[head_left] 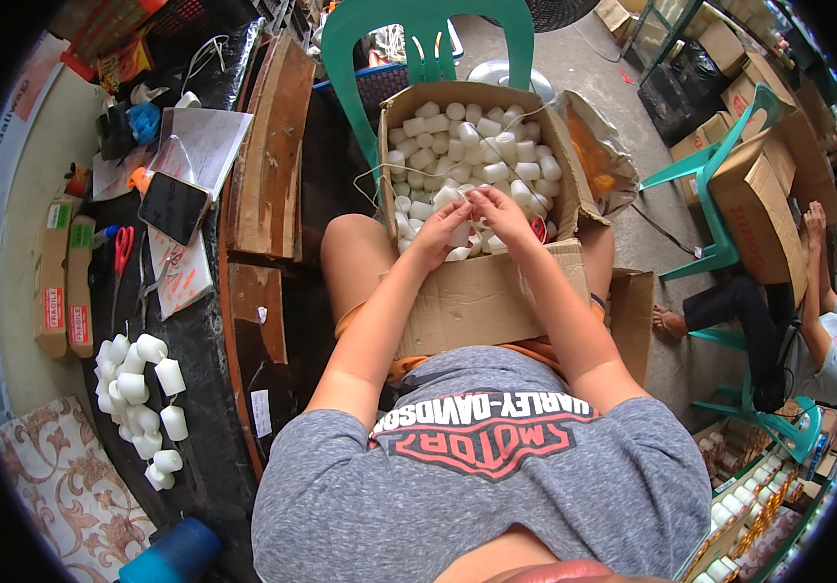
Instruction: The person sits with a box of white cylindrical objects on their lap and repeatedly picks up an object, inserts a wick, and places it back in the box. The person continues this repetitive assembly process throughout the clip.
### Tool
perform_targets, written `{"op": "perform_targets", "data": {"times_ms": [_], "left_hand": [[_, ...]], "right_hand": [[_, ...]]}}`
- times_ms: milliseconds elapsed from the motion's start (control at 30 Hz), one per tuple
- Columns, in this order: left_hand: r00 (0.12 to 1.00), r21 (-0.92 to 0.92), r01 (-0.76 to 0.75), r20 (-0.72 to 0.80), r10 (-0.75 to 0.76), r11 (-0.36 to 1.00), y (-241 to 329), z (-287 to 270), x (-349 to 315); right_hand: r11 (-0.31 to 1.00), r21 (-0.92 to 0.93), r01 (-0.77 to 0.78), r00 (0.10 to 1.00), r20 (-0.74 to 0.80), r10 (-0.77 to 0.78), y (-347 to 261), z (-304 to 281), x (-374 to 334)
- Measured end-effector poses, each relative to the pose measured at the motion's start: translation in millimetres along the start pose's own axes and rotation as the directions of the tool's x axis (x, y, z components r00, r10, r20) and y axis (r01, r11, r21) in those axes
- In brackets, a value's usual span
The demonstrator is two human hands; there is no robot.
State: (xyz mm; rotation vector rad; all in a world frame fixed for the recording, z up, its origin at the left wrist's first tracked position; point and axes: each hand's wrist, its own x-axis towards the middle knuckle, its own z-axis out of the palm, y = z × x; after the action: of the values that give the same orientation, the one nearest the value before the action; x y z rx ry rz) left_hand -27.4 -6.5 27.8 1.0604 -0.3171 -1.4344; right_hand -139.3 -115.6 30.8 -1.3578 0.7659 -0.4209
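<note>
My left hand (437,234) and my right hand (501,218) meet fingertip to fingertip above an open cardboard box (485,309). Many short white cylinders (467,133) fill it. A white cylinder (450,196) shows at the fingers of my left hand, which are closed around it. My right hand is closed in a pinch where a thin pale cord (368,179) runs to the fingertips; the exact grip is small and partly hidden. The cord loops past the box's left side and over the cylinders. A small red round object (538,229) lies beside my right wrist.
A green plastic chair (333,58) supports the box's far side. On the black-topped table (207,389) at left lie strung white cylinders (134,389), a phone (174,209), red scissors (123,251) and a blue cup (174,552). Another person (835,340) sits at right near a cardboard box (764,204).
</note>
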Motion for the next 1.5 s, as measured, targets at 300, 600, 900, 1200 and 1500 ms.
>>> {"op": "perform_targets", "data": {"times_ms": [300,600,900,1200,1500], "left_hand": [[0.995,-0.079,-0.071,-0.08,0.065,0.994,5,-1,-4],[0.976,-0.075,-0.142,-0.174,0.127,0.987,3,1,-5],[0.968,-0.147,-0.156,-0.219,0.121,0.977,0,-8,-1],[0.97,-0.197,-0.161,-0.214,0.118,0.967,-1,-10,1],[0.959,-0.151,-0.189,-0.241,0.15,0.97,4,-6,-4]], "right_hand": [[0.168,-0.936,-0.309,0.94,-0.274,0.203,-22,-56,-17],[0.088,-0.962,-0.259,0.936,-0.228,0.268,-13,-61,-9],[0.48,-0.877,0.011,0.925,-0.173,-0.337,-9,-62,-22],[0.418,-0.829,0.372,0.909,0.233,-0.347,-58,-54,-98],[0.295,-0.955,-0.026,0.991,-0.064,-0.121,-61,-57,-113]]}}
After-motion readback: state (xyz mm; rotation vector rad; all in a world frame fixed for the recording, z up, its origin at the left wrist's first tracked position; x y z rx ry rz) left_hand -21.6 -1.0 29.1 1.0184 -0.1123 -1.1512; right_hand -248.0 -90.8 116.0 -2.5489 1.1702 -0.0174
